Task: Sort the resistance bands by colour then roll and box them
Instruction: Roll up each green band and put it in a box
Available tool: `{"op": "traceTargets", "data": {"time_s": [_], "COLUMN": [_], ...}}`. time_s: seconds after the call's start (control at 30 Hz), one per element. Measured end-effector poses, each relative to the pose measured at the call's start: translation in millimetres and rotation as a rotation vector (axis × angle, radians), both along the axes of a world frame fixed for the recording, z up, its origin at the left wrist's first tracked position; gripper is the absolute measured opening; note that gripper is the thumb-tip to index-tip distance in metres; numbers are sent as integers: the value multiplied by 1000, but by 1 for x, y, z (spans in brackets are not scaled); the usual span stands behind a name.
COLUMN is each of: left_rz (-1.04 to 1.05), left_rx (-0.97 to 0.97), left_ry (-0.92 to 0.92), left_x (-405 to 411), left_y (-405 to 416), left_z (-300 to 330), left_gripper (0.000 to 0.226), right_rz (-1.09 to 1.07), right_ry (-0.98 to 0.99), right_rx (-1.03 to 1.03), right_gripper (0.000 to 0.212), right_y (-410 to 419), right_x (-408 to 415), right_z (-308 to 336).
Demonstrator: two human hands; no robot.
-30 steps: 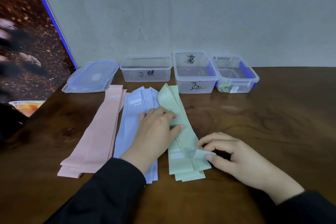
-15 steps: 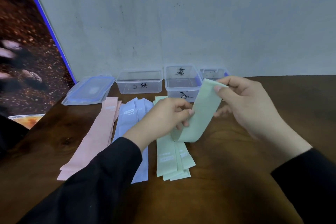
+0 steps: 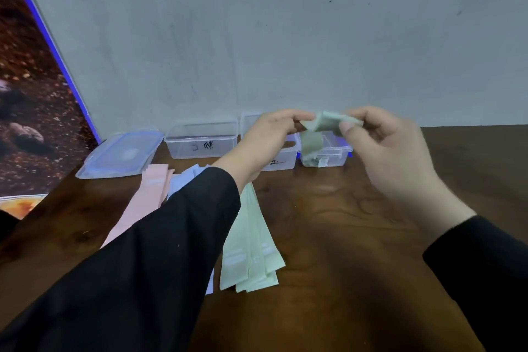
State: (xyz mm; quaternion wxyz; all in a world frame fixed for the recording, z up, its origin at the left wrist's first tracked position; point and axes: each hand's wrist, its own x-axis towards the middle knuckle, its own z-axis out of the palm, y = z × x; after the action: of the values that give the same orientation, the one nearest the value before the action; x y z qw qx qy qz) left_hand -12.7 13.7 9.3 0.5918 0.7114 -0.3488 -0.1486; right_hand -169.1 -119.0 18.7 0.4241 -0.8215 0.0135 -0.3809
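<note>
Pinching a green band (image 3: pixel 323 124) between curled fingers, the left hand (image 3: pixel 268 137) and right hand (image 3: pixel 388 151) hold it raised above the table (image 3: pixel 357 237).

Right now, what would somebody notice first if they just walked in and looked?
Two hands, the left hand and right hand, hold a green band up in the air, in front of the clear boxes by the wall. Below, on the brown table, lie pink bands and green bands in neat piles.

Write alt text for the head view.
Both hands, left and right, hold a green band up over three clear boxes. Pink, blue and green stacks lie on the wooden table.
</note>
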Motion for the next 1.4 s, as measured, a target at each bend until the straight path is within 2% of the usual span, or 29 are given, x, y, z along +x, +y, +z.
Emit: {"op": "traceTargets", "data": {"time_s": [0.07, 0.13, 0.23, 0.27, 0.37, 0.5, 0.6, 0.73, 0.83, 1.0, 1.27, 1.4], "left_rz": [-28, -48, -4, 6, -65, -169, -188, -259, -286, -323, -321, -316], "left_rx": [25, 198, 616, 672, 587, 551, 527, 504, 519, 565, 636, 626], "left_ry": [43, -25, -506, -609, -677, -783, -784, -743, -796, -851, -912, -842], "left_x": [-6, -10, -14, -19, -44, -62, -64, -68, -74, -83, -86, -84], "left_y": [3, 5, 19, 25, 47, 65, 65, 71, 75, 66, 49, 49], "left_z": [-13, -35, -77, -89, -109, -121, -121, -128, -130, -126, -124, -125], "left_gripper": [42, 30, 28, 26, 20, 22, 27, 26, 28, 25, 17, 15], "right_rz": [33, 85, 179, 197, 224, 264, 267, 203, 185, 160, 171, 163], "right_ry": [37, 114, 329, 395, 489, 508, 485, 501, 517, 514, 488, 485], "right_rx": [-53, -133, -224, -268, -355, -432, -494, -489, -539, -535, -501, -459], "right_gripper": [21, 16, 16, 17, 17, 9, 9, 19, 20, 14, 17, 10], "right_y": [4, 5, 1, -1, -4, -2, 1, -2, 0, 2, 1, 1], "right_x": [-12, -23, -38, -43, -50, -58, -60, -61, -65, -65, -61, -61], "right_z": [-31, -70, -126, -139, -155, -154, -157, -159, -161, -160, -162, -161]}}
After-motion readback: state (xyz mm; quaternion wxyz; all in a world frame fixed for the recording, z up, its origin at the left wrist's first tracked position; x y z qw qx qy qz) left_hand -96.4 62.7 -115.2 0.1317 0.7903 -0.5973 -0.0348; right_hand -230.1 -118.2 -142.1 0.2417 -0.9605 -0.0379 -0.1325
